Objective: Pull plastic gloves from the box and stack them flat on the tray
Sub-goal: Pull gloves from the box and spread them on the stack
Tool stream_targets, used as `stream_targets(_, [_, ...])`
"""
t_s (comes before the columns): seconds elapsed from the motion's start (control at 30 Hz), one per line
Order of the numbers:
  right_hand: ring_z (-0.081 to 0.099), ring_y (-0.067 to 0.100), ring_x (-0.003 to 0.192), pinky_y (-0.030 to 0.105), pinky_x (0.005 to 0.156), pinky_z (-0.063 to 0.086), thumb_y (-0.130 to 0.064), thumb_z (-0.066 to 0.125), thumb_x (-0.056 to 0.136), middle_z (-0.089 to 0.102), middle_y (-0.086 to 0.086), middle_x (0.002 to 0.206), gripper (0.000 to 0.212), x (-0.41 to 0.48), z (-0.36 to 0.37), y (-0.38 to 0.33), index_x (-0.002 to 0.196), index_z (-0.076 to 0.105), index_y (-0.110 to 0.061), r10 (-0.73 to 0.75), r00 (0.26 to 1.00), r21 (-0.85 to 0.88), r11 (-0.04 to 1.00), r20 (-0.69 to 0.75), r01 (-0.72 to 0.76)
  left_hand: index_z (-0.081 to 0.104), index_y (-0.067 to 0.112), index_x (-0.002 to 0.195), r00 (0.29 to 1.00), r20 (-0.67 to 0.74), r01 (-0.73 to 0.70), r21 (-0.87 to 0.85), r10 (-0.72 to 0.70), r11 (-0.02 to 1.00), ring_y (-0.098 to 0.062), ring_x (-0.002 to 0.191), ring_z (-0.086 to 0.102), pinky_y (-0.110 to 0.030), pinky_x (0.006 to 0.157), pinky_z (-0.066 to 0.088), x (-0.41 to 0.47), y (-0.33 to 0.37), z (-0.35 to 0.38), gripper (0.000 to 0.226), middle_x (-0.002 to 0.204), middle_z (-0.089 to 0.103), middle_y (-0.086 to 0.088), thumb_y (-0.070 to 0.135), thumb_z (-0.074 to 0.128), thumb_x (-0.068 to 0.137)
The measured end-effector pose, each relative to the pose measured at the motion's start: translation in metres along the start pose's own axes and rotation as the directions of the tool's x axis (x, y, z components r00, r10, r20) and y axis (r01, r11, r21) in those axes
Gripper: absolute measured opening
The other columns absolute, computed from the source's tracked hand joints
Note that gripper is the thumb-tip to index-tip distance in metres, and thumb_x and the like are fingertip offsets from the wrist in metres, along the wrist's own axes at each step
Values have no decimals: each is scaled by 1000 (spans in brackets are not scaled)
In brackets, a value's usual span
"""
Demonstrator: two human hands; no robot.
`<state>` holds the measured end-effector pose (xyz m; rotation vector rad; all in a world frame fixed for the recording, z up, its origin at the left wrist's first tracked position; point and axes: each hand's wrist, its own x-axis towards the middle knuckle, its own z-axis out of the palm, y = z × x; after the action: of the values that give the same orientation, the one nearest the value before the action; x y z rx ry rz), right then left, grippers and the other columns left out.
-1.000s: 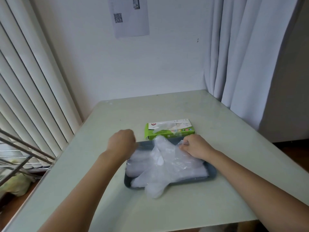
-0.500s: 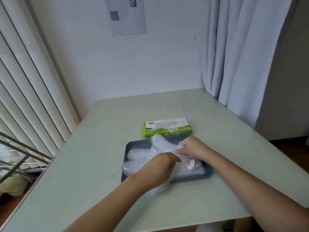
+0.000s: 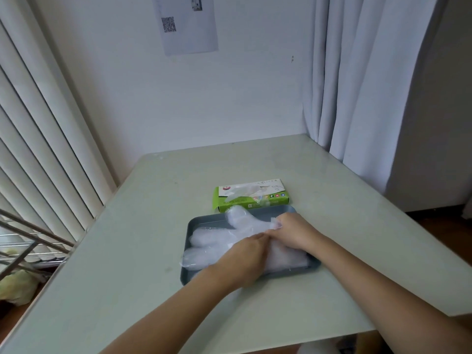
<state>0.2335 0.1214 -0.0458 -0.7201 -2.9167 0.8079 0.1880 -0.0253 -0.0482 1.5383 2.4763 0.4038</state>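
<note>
Gloves first: the thin clear plastic gloves [image 3: 217, 241] lie in a loose stack on the grey-blue rectangular tray [image 3: 207, 221], directly under both hands. The left hand [image 3: 242, 258] rests palm down on the stack with its fingers laid out flat, pressing the film. The right hand [image 3: 293, 233], touching the left at the fingertips, appears to pinch the cuff edge of the top glove between curled fingers.

Trouble would likely come from the film itself. It is light and clingy, so lifting the left hand could drag the top glove up with it, or slide the layers out of line. Glove fingers to the left of that hand already reach over the tray's rim, and some film seems to trail past the near rim beneath the left wrist; a careless sweep could pull these onto the pale tabletop [image 3: 143, 226]. A wrinkle trapped under the palm would keep the stack from lying flat.

Just beyond the right hand sits the green and white cardboard box [image 3: 251, 196]; its print and a small red emblem are too small to read. High above the hands, a paper sheet [image 3: 189, 34] on the wall carries a QR code, with no legible words.
</note>
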Motion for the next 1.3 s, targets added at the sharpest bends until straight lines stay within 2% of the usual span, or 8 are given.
stream_targets(0.27, [28, 11, 51, 24, 45, 19, -28, 52, 92, 31, -2, 57, 46, 1, 8, 4, 55, 27, -16, 20, 997, 6, 1000, -81, -20, 10, 4, 152, 992, 121, 21, 74, -30, 997, -23, 148, 10, -24, 115, 5, 12, -14, -2, 56, 161, 7, -13, 9, 29, 100])
stream_targets(0.53, [46, 19, 66, 29, 52, 30, -32, 50, 94, 48, 2, 68, 41, 1, 6, 4, 60, 33, -17, 57, 995, -85, 994, -85, -64, -5, 8, 153, 982, 161, 78, 148, -102, 986, -22, 148, -9, -30, 118, -4, 13, -25, 10, 71, 161, -10, -10, 48, 23, 102])
stream_targets(0.7, [57, 29, 104, 29, 73, 37, -23, 43, 98, 60, 11, 114, 21, -13, -10, 3, 108, 56, -10, 33, 975, -328, 939, -219, -105, -7, 15, 153, 982, 155, 81, 177, -109, 981, -25, 148, -11, -35, 119, -3, 14, -33, 11, 76, 161, -12, -7, 57, 24, 98])
stream_targets(0.83, [53, 22, 98, 29, 82, 39, -11, 52, 93, 57, 4, 108, 15, -25, -9, -8, 107, 56, -9, -231, 848, -134, 973, -478, 189, -7, 15, 153, 984, 148, 66, 187, -95, 980, -26, 148, -13, -35, 118, -5, 14, -34, 11, 75, 160, -14, -8, 57, 22, 99])
stream_targets(0.93, [55, 11, 98, 20, 84, 39, -9, 45, 96, 63, 0, 114, 26, -30, 5, -16, 115, 61, -14, -280, 930, 65, 951, -238, 303, -6, 17, 154, 990, 124, 41, 183, -65, 982, -29, 148, -10, -37, 119, -3, 16, -38, 15, 74, 161, -11, -8, 57, 22, 99])
stream_targets(1.03, [34, 16, 137, 18, 106, 21, -16, 37, 101, 37, 5, 151, 45, -29, 22, -7, 146, 33, -13, -264, 964, -53, 963, 12, 265, -6, 18, 154, 990, 126, 41, 160, -61, 986, -23, 148, -13, -37, 120, -4, 16, -42, 16, 75, 161, -12, -5, 59, 22, 98])
stream_targets(1.13, [0, 16, 148, 26, 116, -1, -35, 26, 105, 0, 4, 162, 56, -30, 24, 6, 154, 7, -15, -194, 972, -162, 963, 131, 214, -5, 21, 154, 992, 107, 44, 153, -61, 987, -17, 148, -13, -37, 120, -6, 13, -49, 17, 79, 161, -11, 2, 64, 24, 95])
stream_targets(1.3, [-18, 20, 146, 40, 119, -7, -61, 30, 95, -19, -2, 159, 76, -27, 24, 12, 153, -6, -28, -104, 969, -245, 956, 225, 159, -9, 25, 153, 988, 123, 76, 180, -99, 981, -14, 147, -15, -38, 119, -8, 0, -69, 9, 102, 160, -14, 3, 84, 21, 75])
